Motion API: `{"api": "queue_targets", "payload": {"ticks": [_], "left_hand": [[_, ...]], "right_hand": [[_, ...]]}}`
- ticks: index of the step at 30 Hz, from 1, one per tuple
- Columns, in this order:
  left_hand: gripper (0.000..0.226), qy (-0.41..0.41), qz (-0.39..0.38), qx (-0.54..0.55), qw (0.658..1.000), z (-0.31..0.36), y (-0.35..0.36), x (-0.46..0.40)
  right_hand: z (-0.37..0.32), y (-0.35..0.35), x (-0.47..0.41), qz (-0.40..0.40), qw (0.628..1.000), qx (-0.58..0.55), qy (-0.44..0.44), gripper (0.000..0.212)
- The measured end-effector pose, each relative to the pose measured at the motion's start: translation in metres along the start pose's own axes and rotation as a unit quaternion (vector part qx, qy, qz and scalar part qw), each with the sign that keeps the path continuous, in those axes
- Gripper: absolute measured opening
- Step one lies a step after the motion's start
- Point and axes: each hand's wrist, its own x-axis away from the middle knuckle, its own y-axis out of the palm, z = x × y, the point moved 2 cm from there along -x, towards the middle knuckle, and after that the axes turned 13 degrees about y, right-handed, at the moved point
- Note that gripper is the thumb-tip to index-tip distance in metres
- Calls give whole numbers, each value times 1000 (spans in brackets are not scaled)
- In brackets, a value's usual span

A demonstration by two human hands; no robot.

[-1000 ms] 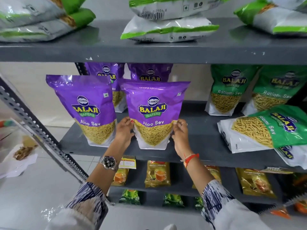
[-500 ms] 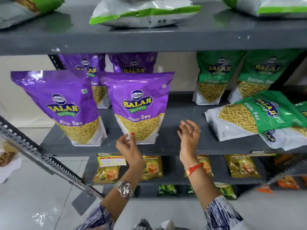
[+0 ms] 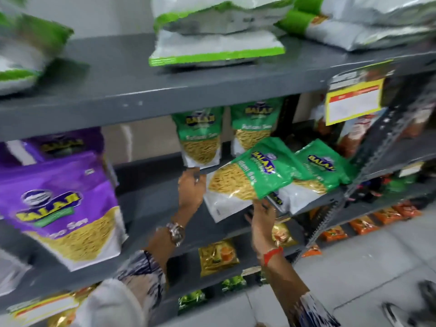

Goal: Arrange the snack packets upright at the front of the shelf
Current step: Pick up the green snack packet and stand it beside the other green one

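Note:
A green Ratlami Sev packet (image 3: 250,180) lies tilted on its side at the front of the grey middle shelf (image 3: 151,206). My left hand (image 3: 191,190) touches its white bottom edge on the left. My right hand (image 3: 262,215) grips its lower edge from beneath. A second green packet (image 3: 323,166) lies flat behind it on the right. Two green packets (image 3: 200,138) (image 3: 254,123) stand upright at the back. At the left front a purple Aloo Sev packet (image 3: 68,208) stands upright, with another purple packet (image 3: 63,142) behind it. The frame is blurred.
The upper shelf (image 3: 165,88) carries flat white-and-green packets (image 3: 217,43). A yellow price tag (image 3: 354,100) hangs from its front edge at the right. A slotted metal upright (image 3: 354,190) slants beside the green packets. Lower shelves hold small yellow, green and orange packets.
Both hands left the purple Aloo Sev packet, which stays upright, and moved right onto the lying green packet. My view swung to the right.

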Motion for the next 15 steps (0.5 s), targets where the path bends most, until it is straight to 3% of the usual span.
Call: {"api": "queue_targets", "payload": {"ticks": [3,6,11,15], "left_hand": [[29,-74,-165,-65,981,6,39,-47],[31,-133,-302,-34,943,14,70,-79],[28,-116,-342,-20,932,24,83,-90],[19,-166,-325,48,930,26,73,-75]], "right_hand": [[-10,-3,-7,-60,998,7,20,16],[-9,-8,-12,-89,996,-12,6,7],[-9,-11,-17,-111,994,-16,15,19],[-12,-19,-19,-104,991,-50,69,34]]}}
